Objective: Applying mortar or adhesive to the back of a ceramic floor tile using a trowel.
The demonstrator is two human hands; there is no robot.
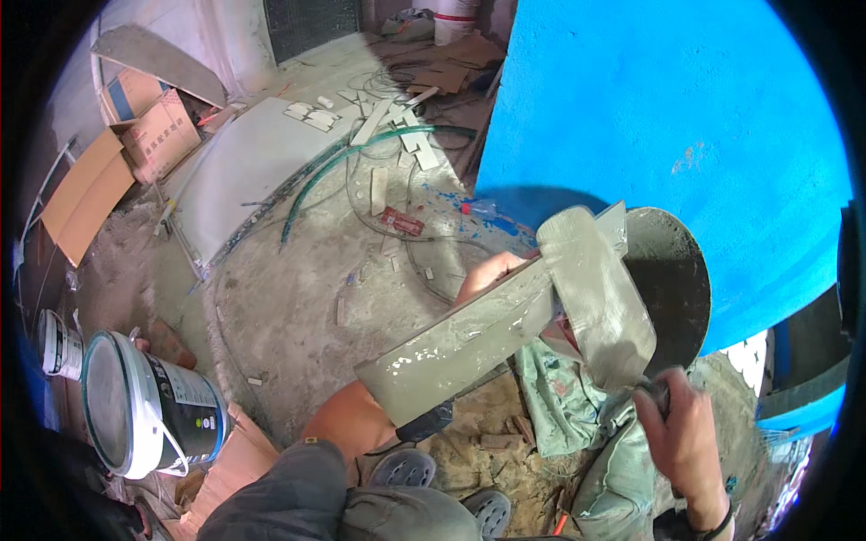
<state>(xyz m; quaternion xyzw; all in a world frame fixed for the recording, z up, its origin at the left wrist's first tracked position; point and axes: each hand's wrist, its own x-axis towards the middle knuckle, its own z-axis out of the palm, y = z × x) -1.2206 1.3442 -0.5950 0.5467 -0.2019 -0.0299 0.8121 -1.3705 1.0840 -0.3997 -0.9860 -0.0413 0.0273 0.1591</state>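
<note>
My left hand point(489, 274) is closed behind a long flat plastering trowel point(465, 347), whose handle is hidden. Grey-green paste smears and white flecks cover its face. My right hand point(678, 428) grips the dark handle of a putty knife point(603, 302), its blade coated in the same wet paste. That blade crosses the far end of the trowel and appears to touch it. Just behind the two tools is a round, dark-walled bucket point(677, 279), its inside partly hidden by them. A pale green woven sack point(564, 406) lies crumpled below the blade.
A bright blue wall point(667, 108) rises at the right. White lidded buckets, one large point(153, 406), are at the left. Cardboard boxes point(158, 135), a white board point(244, 171), a green hose point(316, 185) and loose offcuts point(397, 122) lie across the concrete floor.
</note>
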